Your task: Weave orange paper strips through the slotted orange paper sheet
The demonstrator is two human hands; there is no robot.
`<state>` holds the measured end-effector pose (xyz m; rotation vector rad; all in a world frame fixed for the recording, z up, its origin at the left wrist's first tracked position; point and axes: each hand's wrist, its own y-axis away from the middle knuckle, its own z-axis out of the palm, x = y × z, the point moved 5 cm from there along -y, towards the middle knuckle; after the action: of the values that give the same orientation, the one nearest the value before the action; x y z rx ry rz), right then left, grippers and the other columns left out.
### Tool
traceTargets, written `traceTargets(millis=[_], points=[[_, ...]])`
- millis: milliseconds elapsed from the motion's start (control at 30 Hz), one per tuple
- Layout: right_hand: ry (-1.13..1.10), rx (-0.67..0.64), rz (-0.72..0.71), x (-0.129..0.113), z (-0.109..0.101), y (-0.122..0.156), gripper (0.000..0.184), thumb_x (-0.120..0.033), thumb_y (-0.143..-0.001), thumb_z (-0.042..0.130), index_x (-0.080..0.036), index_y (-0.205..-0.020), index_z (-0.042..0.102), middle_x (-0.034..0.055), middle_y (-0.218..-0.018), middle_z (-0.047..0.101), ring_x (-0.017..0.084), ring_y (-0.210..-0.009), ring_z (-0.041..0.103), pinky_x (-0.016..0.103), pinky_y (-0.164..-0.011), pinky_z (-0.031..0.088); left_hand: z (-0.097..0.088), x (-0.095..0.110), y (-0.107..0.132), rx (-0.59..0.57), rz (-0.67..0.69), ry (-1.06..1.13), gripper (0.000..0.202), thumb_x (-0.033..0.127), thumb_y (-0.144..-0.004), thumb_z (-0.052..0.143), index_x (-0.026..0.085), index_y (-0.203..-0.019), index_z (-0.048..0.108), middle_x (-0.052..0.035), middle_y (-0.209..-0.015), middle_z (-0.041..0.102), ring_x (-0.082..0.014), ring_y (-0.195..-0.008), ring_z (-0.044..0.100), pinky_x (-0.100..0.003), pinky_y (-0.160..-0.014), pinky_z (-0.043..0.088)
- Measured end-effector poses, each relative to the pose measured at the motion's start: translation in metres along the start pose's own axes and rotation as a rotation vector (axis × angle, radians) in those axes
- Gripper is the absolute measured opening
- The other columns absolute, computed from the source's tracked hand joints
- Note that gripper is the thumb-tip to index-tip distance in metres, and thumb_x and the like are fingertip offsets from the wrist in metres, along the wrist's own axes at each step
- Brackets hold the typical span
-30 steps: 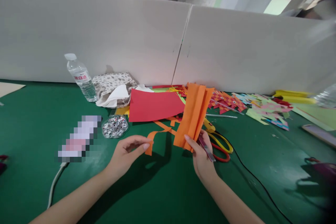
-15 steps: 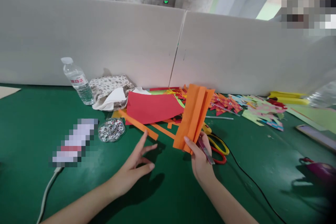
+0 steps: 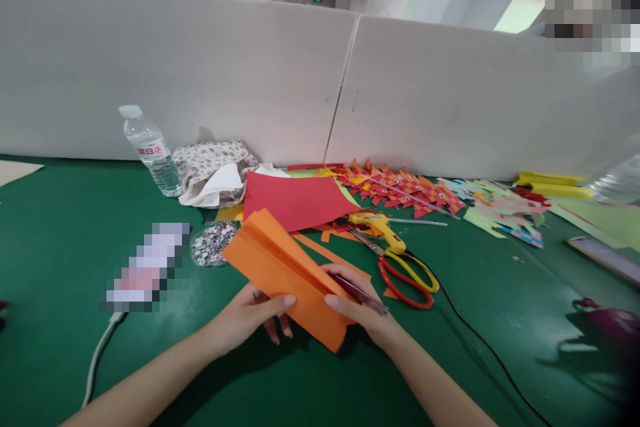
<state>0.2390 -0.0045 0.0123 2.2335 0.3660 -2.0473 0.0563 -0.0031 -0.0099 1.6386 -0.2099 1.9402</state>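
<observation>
A folded sheet of orange paper (image 3: pixel 287 273) is held between both hands above the green table, its creases running lengthwise and slanting down to the right. My left hand (image 3: pixel 253 313) grips its lower left edge, thumb on top and fingers underneath. Closed round the right end, my right hand (image 3: pixel 367 303) presses its thumb on the paper. A slim purple tool, like a craft knife (image 3: pixel 357 291), is tucked in the same hand. Red- and yellow-handled scissors (image 3: pixel 407 283) lie just right of that hand, beside a yellow glue gun (image 3: pixel 383 229).
Red paper (image 3: pixel 295 199) and woven orange-red pieces (image 3: pixel 400 187) lie along the white partition (image 3: pixel 200 67). At left are a water bottle (image 3: pixel 153 153), a patterned pouch (image 3: pixel 215 157), a dish of small googly eyes (image 3: pixel 213 245) and a phone (image 3: pixel 150 267). A black cable (image 3: pixel 480 340) crosses the right side.
The orange paper has come down and left, from upright to slanting. My left hand, earlier empty with fingers spread, now grips it. The scissors and glue gun are uncovered.
</observation>
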Motion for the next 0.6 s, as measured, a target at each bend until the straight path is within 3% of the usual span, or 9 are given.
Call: traceTargets(millis=[100,200,267,333,400,467,600], points=[[-0.078,0.061,0.027,0.003,-0.002,-0.001,0.040,-0.055,-0.083,0.054,-0.025,-0.107,0.064,0.0072,-0.118,0.064,0.029,-0.113,0.056,0.045,-0.095,0.045,-0.008,0.006,0.002,0.134,0.072,-0.052,0.037,0.047,-0.076,0.065,0.012,-0.068,0.062,-0.0035,-0.055,0.061,-0.0145,-0.050,0.061,-0.023,-0.049,0.049],[-0.069,0.144,0.010,0.004,-0.007,-0.003,0.037,-0.052,-0.086,0.053,-0.026,-0.112,0.056,0.0077,-0.118,0.062,0.026,-0.106,0.061,0.043,-0.093,0.046,-0.020,0.017,0.007,0.363,0.248,-0.070,0.037,0.047,-0.081,0.060,0.014,-0.066,0.062,-0.0023,-0.053,0.061,-0.0131,-0.049,0.058,-0.025,-0.054,0.050],[-0.074,0.092,-0.001,0.002,-0.003,-0.003,0.034,-0.049,-0.088,0.052,-0.027,-0.114,0.053,0.0077,-0.119,0.061,0.024,-0.100,0.064,0.042,-0.092,0.047,-0.028,0.021,0.010,0.526,0.348,-0.067,0.033,0.046,-0.082,0.059,0.015,-0.070,0.062,-0.0004,-0.057,0.062,-0.0107,-0.047,0.055,-0.024,-0.055,0.049],[-0.042,0.015,0.009,0.000,0.004,-0.002,0.030,-0.046,-0.091,0.048,-0.028,-0.115,0.052,0.0076,-0.122,0.059,0.023,-0.104,0.063,0.041,-0.095,0.045,-0.034,0.023,0.011,0.619,0.387,-0.067,0.030,0.044,-0.084,0.058,0.016,-0.074,0.060,0.0008,-0.063,0.064,-0.0084,-0.044,0.052,-0.023,-0.054,0.048],[0.042,-0.033,0.032,0.000,0.009,-0.001,0.029,-0.044,-0.092,0.047,-0.028,-0.116,0.054,0.0070,-0.122,0.061,0.024,-0.109,0.060,0.040,-0.096,0.044,-0.036,0.023,0.010,0.641,0.384,-0.063,0.029,0.043,-0.085,0.057,0.016,-0.075,0.058,0.0002,-0.069,0.066,-0.0072,-0.042,0.050,-0.023,-0.053,0.047],[0.149,0.011,0.020,0.002,0.008,-0.003,0.028,-0.044,-0.089,0.052,-0.028,-0.112,0.058,0.0068,-0.114,0.065,0.025,-0.109,0.060,0.042,-0.097,0.044,-0.035,0.024,0.008,0.636,0.371,-0.055,0.028,0.043,-0.085,0.057,0.016,-0.076,0.057,-0.0010,-0.073,0.067,-0.0073,-0.041,0.049,-0.023,-0.051,0.046],[0.302,0.334,-0.062,0.000,-0.012,-0.007,0.022,-0.043,-0.085,0.058,-0.026,-0.099,0.060,0.0079,-0.109,0.067,0.027,-0.108,0.060,0.045,-0.096,0.043,-0.031,0.025,0.007,0.603,0.368,-0.068,0.027,0.043,-0.084,0.057,0.016,-0.078,0.058,-0.0016,-0.073,0.067,-0.0083,-0.042,0.050,-0.024,-0.050,0.047]])
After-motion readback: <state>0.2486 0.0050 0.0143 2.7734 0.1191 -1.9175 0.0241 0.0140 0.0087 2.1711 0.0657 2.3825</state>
